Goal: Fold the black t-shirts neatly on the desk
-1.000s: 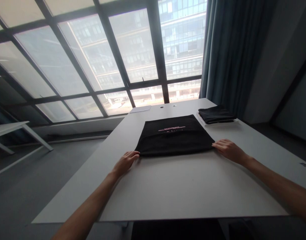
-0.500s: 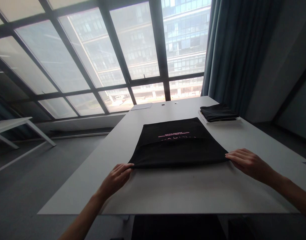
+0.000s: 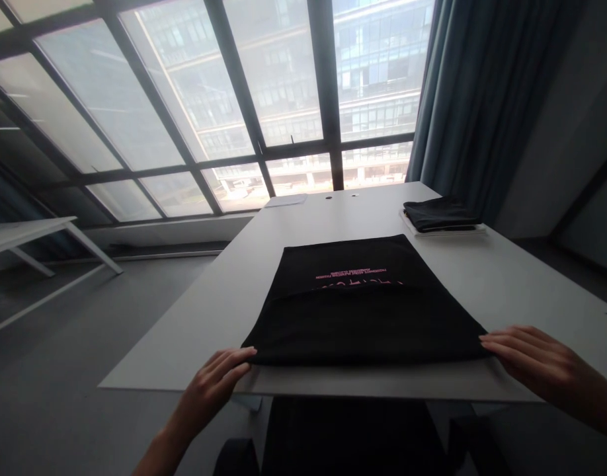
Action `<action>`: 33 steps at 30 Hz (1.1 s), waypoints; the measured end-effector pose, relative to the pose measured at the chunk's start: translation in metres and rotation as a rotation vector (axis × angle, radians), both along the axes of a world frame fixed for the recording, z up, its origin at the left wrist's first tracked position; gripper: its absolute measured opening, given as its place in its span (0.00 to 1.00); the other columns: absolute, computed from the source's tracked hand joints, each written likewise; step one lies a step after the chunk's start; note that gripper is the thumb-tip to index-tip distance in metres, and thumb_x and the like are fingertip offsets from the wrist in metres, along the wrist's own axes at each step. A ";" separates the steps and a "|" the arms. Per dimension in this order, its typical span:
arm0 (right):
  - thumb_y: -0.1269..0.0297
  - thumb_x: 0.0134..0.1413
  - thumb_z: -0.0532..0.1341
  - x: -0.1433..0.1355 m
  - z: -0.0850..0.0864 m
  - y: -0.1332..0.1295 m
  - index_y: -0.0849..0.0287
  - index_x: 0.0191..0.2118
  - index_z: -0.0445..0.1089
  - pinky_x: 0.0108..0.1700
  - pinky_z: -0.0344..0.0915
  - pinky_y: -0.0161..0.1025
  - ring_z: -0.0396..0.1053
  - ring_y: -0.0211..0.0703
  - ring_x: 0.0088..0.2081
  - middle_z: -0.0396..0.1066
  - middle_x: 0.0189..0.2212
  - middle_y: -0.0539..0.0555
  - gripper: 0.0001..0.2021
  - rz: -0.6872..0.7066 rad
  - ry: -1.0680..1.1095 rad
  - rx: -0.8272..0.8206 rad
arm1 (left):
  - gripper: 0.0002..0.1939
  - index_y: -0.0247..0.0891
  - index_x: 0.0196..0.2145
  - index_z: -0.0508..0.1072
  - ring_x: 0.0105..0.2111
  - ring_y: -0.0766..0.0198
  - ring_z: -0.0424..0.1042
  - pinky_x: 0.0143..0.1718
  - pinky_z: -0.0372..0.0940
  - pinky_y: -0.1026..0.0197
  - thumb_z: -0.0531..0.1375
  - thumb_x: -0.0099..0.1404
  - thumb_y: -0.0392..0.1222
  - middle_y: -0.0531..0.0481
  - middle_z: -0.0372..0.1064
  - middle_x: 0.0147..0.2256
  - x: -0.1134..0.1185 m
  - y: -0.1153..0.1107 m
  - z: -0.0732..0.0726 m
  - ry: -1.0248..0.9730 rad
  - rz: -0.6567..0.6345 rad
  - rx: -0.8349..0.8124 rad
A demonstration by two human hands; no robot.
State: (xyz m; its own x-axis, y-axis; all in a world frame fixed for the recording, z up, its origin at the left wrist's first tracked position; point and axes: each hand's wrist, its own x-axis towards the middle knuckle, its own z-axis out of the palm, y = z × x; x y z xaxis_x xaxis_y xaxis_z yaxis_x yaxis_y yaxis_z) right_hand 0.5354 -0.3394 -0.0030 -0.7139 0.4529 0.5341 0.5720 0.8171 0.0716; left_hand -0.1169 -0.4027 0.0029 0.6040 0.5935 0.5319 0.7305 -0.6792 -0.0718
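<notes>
A black garment point(image 3: 343, 317) with pink lettering lies flat on the white table, its print upside down from where I look. Part of the larger pink letters is hidden under a fold across its middle. My left hand point(image 3: 217, 377) pinches the near left corner, fingers over the cloth. At the near right corner, my right hand point(image 3: 539, 360) holds the edge between thumb and fingers. The near edge runs straight between both hands, close to the table's front edge.
Folded dark cloths point(image 3: 440, 215) rest on white ones at the table's point(image 3: 204, 304) far right. A white sheet point(image 3: 286, 200) lies at the far left. Below the front edge stands a black chair point(image 3: 350, 436). Another white table point(image 3: 30, 233) is off to the left.
Both hands have pulled the garment's near edge towards me and spread further apart. The garment now reaches nearer the table's front edge, and more pink lettering shows. The view has shifted slightly.
</notes>
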 end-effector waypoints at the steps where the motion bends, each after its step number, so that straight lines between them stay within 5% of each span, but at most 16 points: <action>1: 0.74 0.63 0.59 0.000 0.003 -0.005 0.55 0.54 0.73 0.49 0.72 0.43 0.76 0.48 0.48 0.78 0.46 0.55 0.17 0.004 -0.003 0.006 | 0.14 0.40 0.45 0.70 0.51 0.58 0.73 0.51 0.69 0.53 0.54 0.70 0.23 0.42 0.75 0.51 -0.001 -0.005 0.000 -0.006 0.000 -0.013; 7: 0.70 0.62 0.59 -0.002 0.022 -0.014 0.45 0.63 0.67 0.43 0.78 0.45 0.78 0.50 0.46 0.80 0.45 0.52 0.25 0.031 0.030 0.046 | 0.20 0.40 0.53 0.68 0.54 0.57 0.72 0.53 0.68 0.50 0.54 0.69 0.22 0.41 0.74 0.52 -0.001 -0.017 0.008 -0.035 -0.013 -0.033; 14: 0.70 0.59 0.60 -0.003 0.043 0.005 0.37 0.67 0.61 0.39 0.79 0.51 0.79 0.53 0.43 0.80 0.43 0.49 0.32 0.001 0.102 0.111 | 0.28 0.45 0.62 0.64 0.53 0.55 0.74 0.52 0.70 0.50 0.55 0.69 0.24 0.43 0.75 0.51 0.002 0.000 0.033 -0.085 0.015 -0.012; 22: 0.69 0.59 0.63 -0.006 0.078 0.041 0.36 0.61 0.67 0.45 0.74 0.51 0.77 0.52 0.43 0.79 0.41 0.50 0.28 -0.022 0.185 0.074 | 0.28 0.46 0.61 0.66 0.47 0.57 0.77 0.50 0.73 0.55 0.61 0.67 0.28 0.47 0.77 0.47 -0.001 0.035 0.074 -0.175 0.045 0.041; 28: 0.65 0.60 0.63 -0.006 0.090 0.066 0.44 0.52 0.74 0.47 0.73 0.47 0.76 0.50 0.43 0.77 0.42 0.52 0.16 -0.112 0.290 -0.004 | 0.23 0.45 0.59 0.67 0.44 0.57 0.79 0.51 0.74 0.53 0.64 0.67 0.37 0.50 0.78 0.44 -0.014 0.068 0.093 -0.325 0.130 -0.015; 33: 0.58 0.59 0.63 -0.010 0.097 0.107 0.51 0.47 0.76 0.26 0.68 0.38 0.74 0.43 0.29 0.79 0.40 0.53 0.12 -0.343 0.365 -0.174 | 0.27 0.42 0.58 0.67 0.40 0.56 0.79 0.42 0.76 0.54 0.67 0.64 0.44 0.47 0.78 0.41 -0.017 0.119 0.103 -0.680 0.104 -0.246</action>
State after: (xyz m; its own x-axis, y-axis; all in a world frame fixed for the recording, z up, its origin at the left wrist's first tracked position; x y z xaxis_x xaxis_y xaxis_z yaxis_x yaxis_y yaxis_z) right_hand 0.5250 -0.2321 0.0936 -0.2911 0.7317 0.6163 0.7710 0.5608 -0.3017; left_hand -0.1340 -0.2836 0.1055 0.1216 0.7803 0.6134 0.6213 -0.5418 0.5660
